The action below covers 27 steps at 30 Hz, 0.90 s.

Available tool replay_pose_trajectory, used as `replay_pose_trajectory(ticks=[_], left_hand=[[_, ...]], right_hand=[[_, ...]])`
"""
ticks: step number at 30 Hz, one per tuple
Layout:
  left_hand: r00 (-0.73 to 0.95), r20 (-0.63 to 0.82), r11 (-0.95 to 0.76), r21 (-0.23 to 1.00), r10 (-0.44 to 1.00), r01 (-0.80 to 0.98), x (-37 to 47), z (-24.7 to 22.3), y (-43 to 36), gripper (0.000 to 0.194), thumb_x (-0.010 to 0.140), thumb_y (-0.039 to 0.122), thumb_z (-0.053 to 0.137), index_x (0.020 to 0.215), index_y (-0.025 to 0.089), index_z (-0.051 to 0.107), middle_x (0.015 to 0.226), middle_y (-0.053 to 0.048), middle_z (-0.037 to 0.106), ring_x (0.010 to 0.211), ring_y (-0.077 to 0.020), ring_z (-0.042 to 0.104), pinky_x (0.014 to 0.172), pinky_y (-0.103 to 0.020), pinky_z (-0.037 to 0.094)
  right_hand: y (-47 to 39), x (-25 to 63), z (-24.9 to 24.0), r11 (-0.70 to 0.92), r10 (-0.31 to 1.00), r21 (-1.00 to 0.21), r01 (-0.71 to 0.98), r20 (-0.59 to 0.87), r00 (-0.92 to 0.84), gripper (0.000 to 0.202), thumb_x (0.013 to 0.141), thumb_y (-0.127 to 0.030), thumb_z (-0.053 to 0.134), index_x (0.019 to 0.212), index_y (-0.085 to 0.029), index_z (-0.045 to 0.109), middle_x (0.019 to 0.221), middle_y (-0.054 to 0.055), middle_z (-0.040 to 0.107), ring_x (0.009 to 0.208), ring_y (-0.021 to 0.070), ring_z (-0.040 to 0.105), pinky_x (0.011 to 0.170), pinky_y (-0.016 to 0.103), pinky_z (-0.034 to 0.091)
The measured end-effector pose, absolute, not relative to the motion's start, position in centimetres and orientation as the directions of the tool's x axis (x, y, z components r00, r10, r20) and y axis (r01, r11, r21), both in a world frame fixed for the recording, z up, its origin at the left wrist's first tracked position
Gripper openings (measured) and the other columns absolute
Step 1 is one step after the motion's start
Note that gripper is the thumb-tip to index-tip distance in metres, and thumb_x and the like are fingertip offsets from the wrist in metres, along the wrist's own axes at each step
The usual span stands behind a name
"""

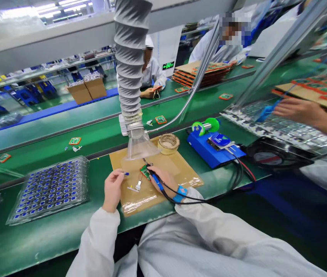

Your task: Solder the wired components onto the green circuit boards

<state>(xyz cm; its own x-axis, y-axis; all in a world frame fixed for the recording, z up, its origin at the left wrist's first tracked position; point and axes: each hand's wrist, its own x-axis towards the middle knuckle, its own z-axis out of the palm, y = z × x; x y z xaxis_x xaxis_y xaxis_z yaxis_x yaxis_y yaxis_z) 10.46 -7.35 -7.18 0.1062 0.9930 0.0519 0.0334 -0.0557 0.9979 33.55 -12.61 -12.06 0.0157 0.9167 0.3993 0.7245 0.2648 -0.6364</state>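
Note:
A small blue part (126, 174) is pinched between the thumb and forefinger of my left hand (113, 187), over the left side of a brown work sheet (163, 195). My right hand (163, 177) grips a soldering iron (157, 182) with a blue and black handle, its cable running back past a blue wrist strap (181, 193). Beside the right fingers lies a green circuit board (145, 172), partly covered by them. A thin wire leads from the board toward a small white connector (138, 185) on the sheet.
A clear tray (84, 181) of blue parts stands left. Above the sheet hangs a fume hose (131, 65) with a clear hood, near a tape roll (168, 144). A blue solder station (214, 150) and black fan (279, 156) sit right. A co-worker's hand (299, 110) reaches in there.

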Motion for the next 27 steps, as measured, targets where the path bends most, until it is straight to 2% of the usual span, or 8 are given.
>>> replay_pose_trajectory(ticks=[2, 5, 7, 10, 14, 17, 20, 27], left_hand=[[0.295, 0.008, -0.022, 0.999, 0.956, 0.046, 12.3, -7.5, -7.9, 0.023, 0.084, 0.04, 0.07, 0.079, 0.019, 0.061, 0.103, -0.008, 0.074, 0.092, -0.0187, 0.068, 0.087, -0.033, 0.055], [0.541, -0.053, -0.102, 0.962, 0.84, 0.253, 13.8, -7.6, -8.1, 0.018, 0.084, 0.033, 0.069, 0.077, 0.02, 0.061, 0.096, -0.008, 0.075, 0.091, -0.0212, 0.07, 0.09, -0.038, 0.055], [0.525, -0.023, -0.183, 0.924, 0.851, 0.336, 13.8, -7.9, -7.8, 0.015, 0.085, 0.029, 0.067, 0.076, 0.02, 0.058, 0.095, -0.008, 0.076, 0.097, -0.0226, 0.071, 0.095, -0.04, 0.054], [0.418, 0.001, -0.159, 0.926, 0.908, 0.341, 13.3, -8.2, -7.2, 0.017, 0.088, 0.03, 0.065, 0.076, 0.021, 0.056, 0.1, -0.009, 0.078, 0.103, -0.022, 0.073, 0.098, -0.039, 0.053], [0.352, -0.072, -0.052, 0.942, 0.933, 0.332, 13.4, -7.7, -7.5, 0.019, 0.083, 0.036, 0.071, 0.079, 0.019, 0.063, 0.087, -0.008, 0.079, 0.083, -0.02, 0.075, 0.08, -0.032, 0.057], [0.336, -0.15, 0.046, 0.954, 0.93, 0.297, 14.5, -6.9, -8.5, 0.02, 0.08, 0.037, 0.072, 0.081, 0.018, 0.067, 0.078, -0.006, 0.078, 0.067, -0.018, 0.071, 0.065, -0.028, 0.054], [0.361, -0.189, 0.077, 0.95, 0.913, 0.304, 15.6, -6.4, -9.6, 0.019, 0.079, 0.037, 0.072, 0.08, 0.018, 0.072, 0.073, -0.005, 0.077, 0.065, -0.0178, 0.07, 0.062, -0.027, 0.053], [0.326, -0.172, 0.042, 0.928, 0.929, 0.371, 16.4, -5.2, -10.8, 0.018, 0.08, 0.036, 0.069, 0.079, 0.019, 0.076, 0.07, -0.004, 0.075, 0.064, -0.0164, 0.068, 0.065, -0.027, 0.053]], right_hand=[[-12.7, 33.6, -12.0, 0.256, 0.92, -0.627, 0.736, 0.391, 0.014, 0.037, 0.095, -0.031, 0.054, 0.13, -0.024, 0.064, 0.12, 0.009, 0.076, 0.102, 0.0274, 0.075, 0.09, 0.041, 0.06], [-12.8, 33.6, -11.9, 0.244, 0.926, -0.63, 0.737, 0.378, 0.016, 0.037, 0.096, -0.031, 0.053, 0.131, -0.024, 0.063, 0.119, 0.008, 0.076, 0.099, 0.0269, 0.075, 0.087, 0.039, 0.06], [-12.9, 33.7, -11.8, 0.241, 0.93, -0.639, 0.73, 0.366, 0.013, 0.038, 0.097, -0.031, 0.051, 0.133, -0.023, 0.062, 0.12, 0.009, 0.076, 0.098, 0.0275, 0.076, 0.086, 0.039, 0.06], [-13.0, 33.7, -11.8, 0.246, 0.938, -0.644, 0.724, 0.346, -0.011, 0.039, 0.097, -0.029, 0.052, 0.135, -0.024, 0.061, 0.119, 0.009, 0.076, 0.095, 0.0278, 0.076, 0.084, 0.039, 0.06], [-13.2, 33.9, -11.6, 0.275, 0.933, -0.694, 0.665, 0.36, -0.01, 0.039, 0.095, -0.027, 0.056, 0.134, -0.026, 0.06, 0.117, 0.009, 0.076, 0.098, 0.0275, 0.075, 0.088, 0.04, 0.06], [-13.5, 34.1, -11.3, 0.309, 0.928, -0.827, 0.469, 0.371, 0.042, 0.039, 0.094, -0.026, 0.06, 0.133, -0.027, 0.057, 0.116, 0.007, 0.076, 0.103, 0.0252, 0.075, 0.093, 0.04, 0.06], [-13.8, 34.0, -10.7, 0.261, 0.955, -0.944, 0.203, 0.284, 0.091, 0.04, 0.091, -0.026, 0.066, 0.129, -0.03, 0.057, 0.113, 0.004, 0.076, 0.1, 0.0209, 0.076, 0.091, 0.036, 0.06], [-14.0, 33.0, -8.9, 0.17, 0.978, -0.976, -0.133, 0.15, 0.143, 0.033, 0.083, -0.024, 0.074, 0.114, -0.027, 0.063, 0.092, 0.0, 0.075, 0.081, 0.0154, 0.073, 0.078, 0.029, 0.06]])
